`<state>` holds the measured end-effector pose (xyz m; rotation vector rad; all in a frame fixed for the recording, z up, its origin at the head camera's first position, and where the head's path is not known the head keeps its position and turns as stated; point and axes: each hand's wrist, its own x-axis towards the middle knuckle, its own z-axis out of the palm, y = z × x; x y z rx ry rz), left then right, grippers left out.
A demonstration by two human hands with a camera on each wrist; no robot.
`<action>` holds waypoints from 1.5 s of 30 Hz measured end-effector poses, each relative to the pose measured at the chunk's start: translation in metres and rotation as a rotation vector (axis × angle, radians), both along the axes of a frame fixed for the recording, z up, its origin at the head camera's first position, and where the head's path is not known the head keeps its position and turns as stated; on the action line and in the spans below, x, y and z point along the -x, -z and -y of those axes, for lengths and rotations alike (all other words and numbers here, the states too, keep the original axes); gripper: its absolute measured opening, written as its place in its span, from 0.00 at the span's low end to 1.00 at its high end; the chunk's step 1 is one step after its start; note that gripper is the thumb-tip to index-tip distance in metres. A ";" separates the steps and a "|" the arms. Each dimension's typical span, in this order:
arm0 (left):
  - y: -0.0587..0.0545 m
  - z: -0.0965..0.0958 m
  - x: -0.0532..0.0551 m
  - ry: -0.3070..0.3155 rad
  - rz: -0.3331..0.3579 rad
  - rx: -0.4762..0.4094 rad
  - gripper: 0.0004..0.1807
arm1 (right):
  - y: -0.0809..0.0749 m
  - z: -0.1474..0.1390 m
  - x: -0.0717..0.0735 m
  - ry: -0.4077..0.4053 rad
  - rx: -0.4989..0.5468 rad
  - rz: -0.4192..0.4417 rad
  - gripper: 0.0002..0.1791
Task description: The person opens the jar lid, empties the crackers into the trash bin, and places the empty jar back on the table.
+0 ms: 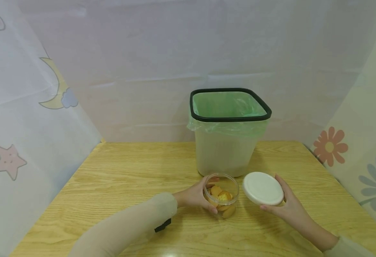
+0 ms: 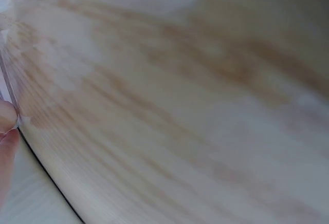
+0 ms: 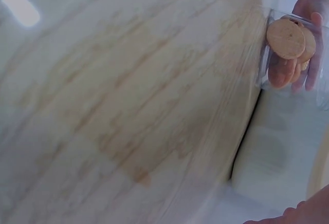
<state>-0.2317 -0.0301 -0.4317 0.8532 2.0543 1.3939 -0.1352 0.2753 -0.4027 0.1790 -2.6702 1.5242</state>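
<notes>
My left hand (image 1: 192,195) grips a clear round jar (image 1: 236,200) from its left side, thumb in front and fingers behind. Round tan cookies (image 1: 224,196) and a yellowish piece lie inside the jar, whose top is uncovered. To the right of the jar, my right hand (image 1: 292,210) holds a white round lid (image 1: 263,188) by its edge, tilted and apart from the jar. The right wrist view shows the cookies (image 3: 286,39) through the jar wall, with the lid's edge (image 3: 320,170) at the right border. Only fingertips (image 2: 7,115) at the jar show in the left wrist view.
A pale trash bin (image 1: 224,151) with a black rim and green liner bag (image 1: 220,101) stands just behind the jar. The wood-grain table (image 1: 133,167) extends to both sides. Patterned cloth walls (image 1: 136,71) enclose the back and sides.
</notes>
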 end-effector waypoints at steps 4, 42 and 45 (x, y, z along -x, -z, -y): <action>0.000 0.000 0.000 -0.001 -0.007 0.011 0.59 | 0.002 -0.002 0.000 0.005 -0.015 0.012 0.64; -0.001 0.000 -0.001 -0.013 0.003 0.018 0.59 | 0.025 -0.016 0.005 -0.051 -0.144 0.054 0.63; -0.001 0.000 0.000 -0.014 0.004 0.016 0.59 | 0.026 -0.016 0.006 -0.047 -0.160 0.058 0.63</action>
